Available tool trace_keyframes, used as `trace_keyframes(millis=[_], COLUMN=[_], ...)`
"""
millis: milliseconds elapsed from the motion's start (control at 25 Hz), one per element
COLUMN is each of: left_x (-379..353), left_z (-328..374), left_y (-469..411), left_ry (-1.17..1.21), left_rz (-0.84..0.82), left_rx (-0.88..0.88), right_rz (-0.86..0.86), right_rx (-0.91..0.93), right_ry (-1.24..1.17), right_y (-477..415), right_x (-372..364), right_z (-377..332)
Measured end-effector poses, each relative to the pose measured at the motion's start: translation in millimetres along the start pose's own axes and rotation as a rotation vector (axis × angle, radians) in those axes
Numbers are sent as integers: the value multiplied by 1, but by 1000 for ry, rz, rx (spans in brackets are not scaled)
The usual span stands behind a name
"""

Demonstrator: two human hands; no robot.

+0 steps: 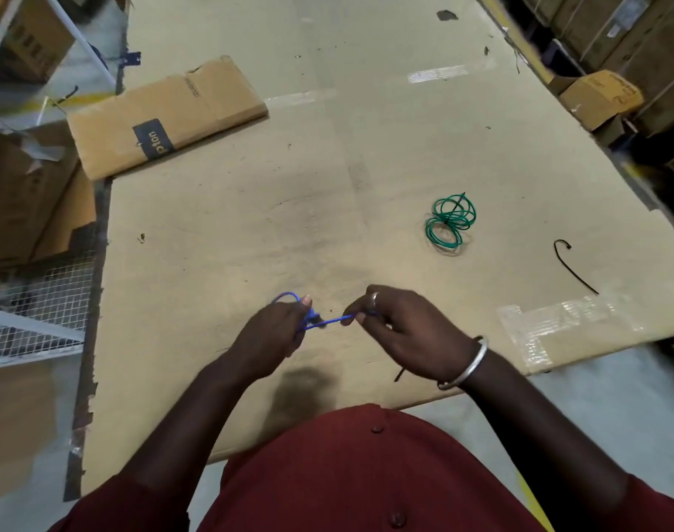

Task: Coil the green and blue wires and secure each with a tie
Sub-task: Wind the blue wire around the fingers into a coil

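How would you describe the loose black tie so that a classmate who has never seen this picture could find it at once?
Start at the large cardboard sheet covering the work surface and look to its right side, past the green wire coil. The black tie lies flat there, alone, above a patch of clear tape. It is one thin dark strand hooked at its top end, not a looped bundle like the coil.

A cardboard-covered worktop [327,167] carries a coiled green wire [450,221] bound by a dark tie. A loose black tie [573,267] lies well right of it. A flattened carton [166,115] rests at the far left corner.
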State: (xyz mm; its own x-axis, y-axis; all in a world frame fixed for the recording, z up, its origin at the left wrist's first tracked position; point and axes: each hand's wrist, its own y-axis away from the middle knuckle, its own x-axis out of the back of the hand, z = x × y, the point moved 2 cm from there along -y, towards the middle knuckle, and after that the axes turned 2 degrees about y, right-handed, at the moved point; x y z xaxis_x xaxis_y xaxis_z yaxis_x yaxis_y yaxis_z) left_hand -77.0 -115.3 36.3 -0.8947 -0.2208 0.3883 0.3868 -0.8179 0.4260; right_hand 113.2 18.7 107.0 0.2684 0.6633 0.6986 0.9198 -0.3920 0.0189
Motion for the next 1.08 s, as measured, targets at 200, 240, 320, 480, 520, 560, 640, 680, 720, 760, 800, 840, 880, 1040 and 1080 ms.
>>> trace_keyframes(millis=[200, 240, 320, 480, 520, 560, 640, 680, 720, 760, 800, 840, 880, 1040, 1080], left_x=[-7, -7, -8, -7, -7, -7, -8, -8, -8, -7, -6, -6, -6, -9, -10], left_z=[19, 23, 28, 35, 36, 36, 34, 34, 32, 32, 31, 31, 30, 32, 33], left_y=[16, 18, 20, 17, 15, 14, 12, 12, 11, 11, 10, 9, 8, 7, 8], left_ry=[407, 537, 782, 1248, 1343, 1415, 1509, 1544, 1576, 1602, 1619, 1631, 1635, 1574, 1571], left_rz=[-186, -198, -184, -144, -161, -179, -223, -250, -277, -299, -311, -313, -302, -147, -123], left_rx=[-59, -30, 15, 97, 116, 126, 120, 108, 92, 75, 64, 61, 63, 101, 105], right_rz=[101, 111, 134, 104, 78, 50, 1, -14, -20, -24, -29, -35, -39, 9, 27], right_rx=[-60, -73, -79, -125, -169, -215, -300, -345, -392, -435, -466, -487, -501, -566, -586], right_ry=[8, -28, -83, -156, -255, -379, -594, -694, -803, -910, -997, -1061, -1104, -1198, -1203], right_y=[-5, -5, -6, -11, -12, -13, -12, -11, -11, -10, -10, -9, -8, -5, -5], right_x=[16, 17, 15, 10, 9, 8, 3, 0, -3, -7, -10, -14, -18, -36, -42], right_z=[29, 32, 36, 41, 43, 45, 44, 43, 41, 39, 36, 34, 32, 24, 21])
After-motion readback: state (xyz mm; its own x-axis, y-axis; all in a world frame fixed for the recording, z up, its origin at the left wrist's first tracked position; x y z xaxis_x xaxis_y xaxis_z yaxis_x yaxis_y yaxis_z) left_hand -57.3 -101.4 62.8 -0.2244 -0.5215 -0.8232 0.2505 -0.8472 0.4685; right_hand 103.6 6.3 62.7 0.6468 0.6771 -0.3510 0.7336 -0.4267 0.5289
